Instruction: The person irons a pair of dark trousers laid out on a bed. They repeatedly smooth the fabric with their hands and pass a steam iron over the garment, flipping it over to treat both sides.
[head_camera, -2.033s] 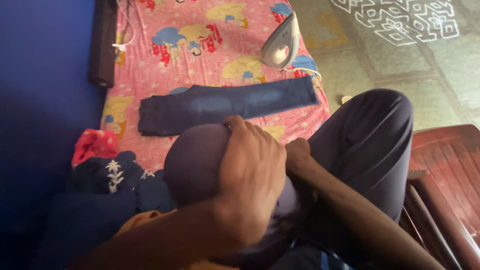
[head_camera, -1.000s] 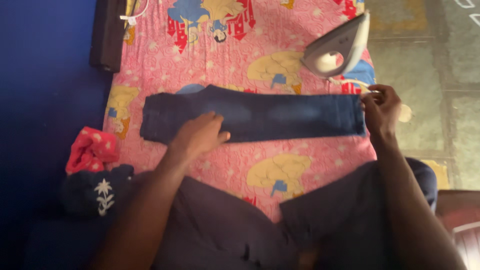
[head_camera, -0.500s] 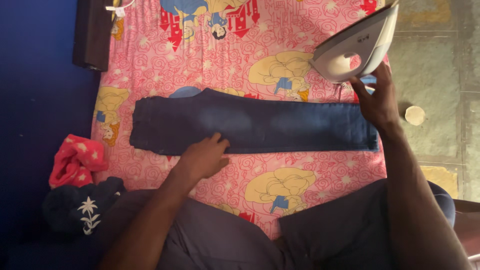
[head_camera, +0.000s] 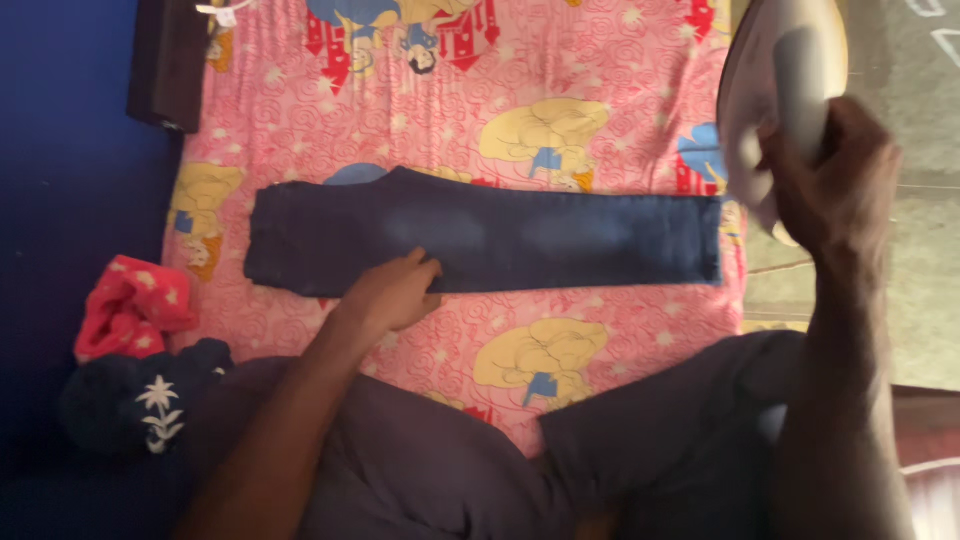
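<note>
Iron coming up off the sheet, jeans laid flat

Head view: right hand (head_camera: 835, 175) is now lifting the white iron (head_camera: 775, 95), fingers wrapping its handle, while left hand (head_camera: 390, 292) is pressing folded dark jeans (head_camera: 490, 238) on the pink cartoon sheet (head_camera: 600, 70), fingers together.

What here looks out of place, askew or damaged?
Nothing stands out. The folded dark blue denim trousers lie flat and straight on the pink cartoon-print cloth. The left hand rests on their near edge; the right hand holds the white clothes iron clear of them.
</note>
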